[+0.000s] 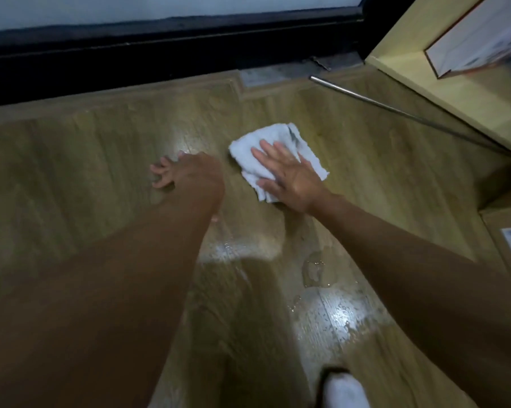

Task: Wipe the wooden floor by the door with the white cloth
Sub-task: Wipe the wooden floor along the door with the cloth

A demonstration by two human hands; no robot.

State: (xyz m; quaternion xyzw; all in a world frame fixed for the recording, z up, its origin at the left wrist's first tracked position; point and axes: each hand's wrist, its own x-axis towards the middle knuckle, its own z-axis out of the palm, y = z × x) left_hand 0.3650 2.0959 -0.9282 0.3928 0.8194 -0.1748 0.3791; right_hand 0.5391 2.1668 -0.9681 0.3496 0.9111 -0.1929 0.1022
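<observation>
A folded white cloth lies flat on the wooden floor a short way in front of the dark door frame. My right hand presses down on the cloth with straight, spread fingers and covers its right half. To the left of the cloth, my left hand rests on the bare floor with its fingertips spread. Wet patches shine on the boards nearer to me, between my two forearms.
A thin metal rod lies slanted on the floor at the right, beside a light wooden cabinet. A cardboard box stands at the right edge. A white object shows at the bottom edge.
</observation>
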